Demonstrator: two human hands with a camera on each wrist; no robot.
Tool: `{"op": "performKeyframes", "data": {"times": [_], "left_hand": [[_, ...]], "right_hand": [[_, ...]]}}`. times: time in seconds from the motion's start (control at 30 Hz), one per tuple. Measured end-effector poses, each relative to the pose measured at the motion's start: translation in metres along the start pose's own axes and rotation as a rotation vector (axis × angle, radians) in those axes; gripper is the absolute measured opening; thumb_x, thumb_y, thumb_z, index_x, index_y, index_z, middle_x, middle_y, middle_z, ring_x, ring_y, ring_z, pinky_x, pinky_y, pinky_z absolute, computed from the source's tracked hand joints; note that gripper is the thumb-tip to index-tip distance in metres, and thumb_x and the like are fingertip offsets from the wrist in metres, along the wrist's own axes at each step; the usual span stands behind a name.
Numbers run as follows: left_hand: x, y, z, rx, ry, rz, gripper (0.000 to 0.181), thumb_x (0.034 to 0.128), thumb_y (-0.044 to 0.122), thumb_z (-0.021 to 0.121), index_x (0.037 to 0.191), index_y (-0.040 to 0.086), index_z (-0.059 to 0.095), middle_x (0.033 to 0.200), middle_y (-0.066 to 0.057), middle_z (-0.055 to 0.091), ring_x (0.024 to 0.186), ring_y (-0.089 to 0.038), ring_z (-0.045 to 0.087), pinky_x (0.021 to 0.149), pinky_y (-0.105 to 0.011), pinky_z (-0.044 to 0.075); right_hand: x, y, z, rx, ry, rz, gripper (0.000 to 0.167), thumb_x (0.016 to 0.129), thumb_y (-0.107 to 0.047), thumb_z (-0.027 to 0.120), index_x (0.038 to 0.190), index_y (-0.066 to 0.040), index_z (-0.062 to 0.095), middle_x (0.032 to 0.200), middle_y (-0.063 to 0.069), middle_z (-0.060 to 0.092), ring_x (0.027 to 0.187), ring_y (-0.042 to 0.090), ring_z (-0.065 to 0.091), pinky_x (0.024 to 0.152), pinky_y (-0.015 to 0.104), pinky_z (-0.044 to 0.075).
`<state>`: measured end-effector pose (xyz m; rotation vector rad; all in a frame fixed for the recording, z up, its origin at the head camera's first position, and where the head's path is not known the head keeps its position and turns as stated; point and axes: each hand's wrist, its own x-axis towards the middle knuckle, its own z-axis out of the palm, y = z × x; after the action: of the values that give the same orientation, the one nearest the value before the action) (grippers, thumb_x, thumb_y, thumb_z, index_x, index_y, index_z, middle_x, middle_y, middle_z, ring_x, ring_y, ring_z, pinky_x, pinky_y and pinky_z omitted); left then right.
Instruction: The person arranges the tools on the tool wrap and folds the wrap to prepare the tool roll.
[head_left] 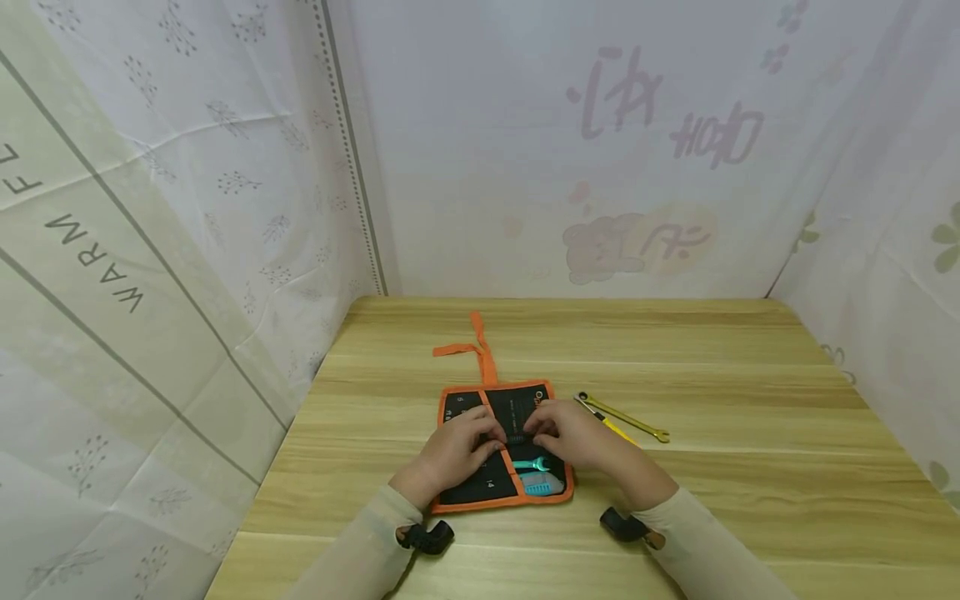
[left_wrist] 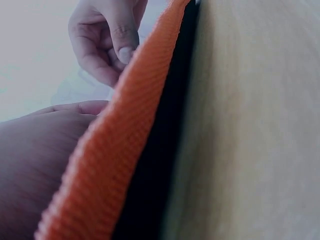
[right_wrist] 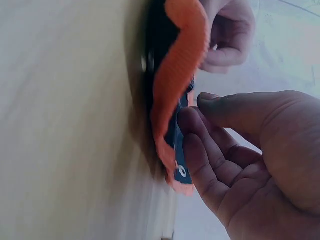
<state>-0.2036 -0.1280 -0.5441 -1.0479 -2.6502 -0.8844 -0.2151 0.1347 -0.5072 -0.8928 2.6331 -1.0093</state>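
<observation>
A black tool pouch [head_left: 468, 493] with orange trim lies unfolded on the table. My left hand [head_left: 453, 450] is over its middle, thumb and fingertips pinching at the orange band. Over the right half is my right hand [head_left: 573, 433], fingers bent and thumb apart from them, with nothing visible in it. A teal wrench [head_left: 531, 464] and a grey-and-teal tool [head_left: 542, 483] sit in the right pocket. In the right wrist view, the right hand's fingers [right_wrist: 202, 157] are loosely bent beside the pouch's orange edge [right_wrist: 175, 75]. The left wrist view shows the orange edge [left_wrist: 125, 115] close up.
To the right of the pouch, a yellow wrench [head_left: 630, 418] lies beside a slim yellow-handled tool [head_left: 617, 428]. Orange ties [head_left: 486, 362] stretch from the pouch's far edge. Patterned cloth [head_left: 480, 167] hangs behind the wooden table [head_left: 712, 500] and on both sides.
</observation>
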Motion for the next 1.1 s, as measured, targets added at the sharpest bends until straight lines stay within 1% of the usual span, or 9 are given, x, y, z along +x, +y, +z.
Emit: {"op": "performKeyframes", "data": {"times": [0.13, 0.23, 0.33, 0.43, 0.6, 0.8, 0.93, 1.0, 1.1], "left_hand": [[-0.001, 0.001, -0.001, -0.011, 0.003, -0.010, 0.008, 0.0976, 0.021, 0.078, 0.102, 0.026, 0.074, 0.100, 0.015, 0.058, 0.082, 0.000, 0.057, 0.074, -0.025, 0.053], [-0.001, 0.001, -0.002, -0.012, 0.013, -0.011, 0.008, 0.0971, 0.020, 0.079, 0.102, 0.025, 0.074, 0.100, 0.015, 0.059, 0.083, -0.001, 0.058, 0.075, -0.026, 0.053], [-0.001, 0.000, -0.003, 0.003, 0.032, -0.006, 0.009, 0.0971, 0.019, 0.079, 0.101, 0.026, 0.074, 0.100, 0.015, 0.060, 0.084, 0.000, 0.058, 0.075, -0.026, 0.054], [-0.001, -0.002, -0.004, 0.015, 0.056, -0.009, 0.010, 0.0977, 0.020, 0.078, 0.101, 0.027, 0.074, 0.099, 0.016, 0.059, 0.078, 0.000, 0.055, 0.070, -0.025, 0.052], [0.000, -0.005, -0.005, 0.011, 0.072, -0.012, 0.010, 0.0990, 0.019, 0.077, 0.102, 0.028, 0.073, 0.097, 0.018, 0.057, 0.069, 0.000, 0.047, 0.061, -0.020, 0.045], [0.000, -0.008, -0.008, 0.015, 0.086, -0.019, 0.011, 0.0986, 0.019, 0.077, 0.106, 0.025, 0.073, 0.096, 0.017, 0.058, 0.067, 0.001, 0.045, 0.059, -0.021, 0.044], [-0.001, -0.010, -0.009, 0.024, 0.080, -0.044, 0.014, 0.0990, 0.018, 0.076, 0.111, 0.023, 0.073, 0.096, 0.016, 0.057, 0.067, 0.000, 0.045, 0.058, -0.022, 0.044], [-0.001, -0.011, -0.009, 0.030, 0.068, -0.055, 0.015, 0.0993, 0.017, 0.076, 0.113, 0.023, 0.072, 0.095, 0.016, 0.056, 0.066, -0.001, 0.044, 0.058, -0.023, 0.044], [-0.001, -0.012, -0.009, 0.040, 0.048, -0.063, 0.016, 0.1002, 0.017, 0.075, 0.115, 0.024, 0.072, 0.095, 0.016, 0.056, 0.066, -0.001, 0.044, 0.058, -0.023, 0.043]], "right_hand": [[-0.006, 0.002, -0.007, 0.068, 0.013, 0.047, 0.017, 0.098, -0.001, 0.073, 0.112, -0.010, 0.077, 0.104, -0.003, 0.069, 0.091, 0.009, 0.069, 0.077, 0.029, 0.057], [-0.010, 0.007, -0.012, 0.093, 0.036, 0.068, 0.018, 0.098, 0.000, 0.072, 0.113, -0.009, 0.077, 0.104, -0.003, 0.070, 0.092, 0.010, 0.068, 0.078, 0.029, 0.057], [-0.014, 0.012, -0.017, 0.081, 0.078, 0.060, 0.018, 0.097, 0.000, 0.073, 0.112, -0.009, 0.078, 0.104, -0.003, 0.070, 0.092, 0.010, 0.067, 0.079, 0.030, 0.057], [-0.019, 0.017, -0.022, 0.058, 0.120, 0.051, 0.018, 0.097, -0.001, 0.074, 0.111, -0.010, 0.078, 0.103, -0.003, 0.071, 0.091, 0.010, 0.066, 0.078, 0.030, 0.057], [-0.027, 0.026, -0.030, 0.061, 0.159, 0.101, 0.015, 0.099, -0.007, 0.074, 0.111, -0.015, 0.078, 0.104, -0.007, 0.071, 0.091, 0.009, 0.064, 0.079, 0.032, 0.055], [-0.035, 0.038, -0.041, 0.093, 0.217, 0.116, 0.014, 0.099, -0.008, 0.074, 0.112, -0.012, 0.078, 0.111, 0.000, 0.073, 0.095, 0.013, 0.065, 0.082, 0.037, 0.054], [-0.040, 0.046, -0.047, 0.077, 0.247, 0.134, 0.015, 0.100, -0.010, 0.074, 0.114, -0.012, 0.078, 0.113, -0.002, 0.073, 0.096, 0.014, 0.065, 0.084, 0.041, 0.053], [-0.043, 0.050, -0.051, 0.060, 0.262, 0.149, 0.014, 0.100, -0.011, 0.074, 0.113, -0.012, 0.078, 0.112, -0.005, 0.072, 0.096, 0.014, 0.065, 0.084, 0.041, 0.052], [-0.049, 0.056, -0.056, 0.055, 0.287, 0.163, 0.013, 0.099, -0.010, 0.074, 0.112, -0.012, 0.078, 0.112, -0.004, 0.072, 0.096, 0.016, 0.065, 0.084, 0.040, 0.052]]}}
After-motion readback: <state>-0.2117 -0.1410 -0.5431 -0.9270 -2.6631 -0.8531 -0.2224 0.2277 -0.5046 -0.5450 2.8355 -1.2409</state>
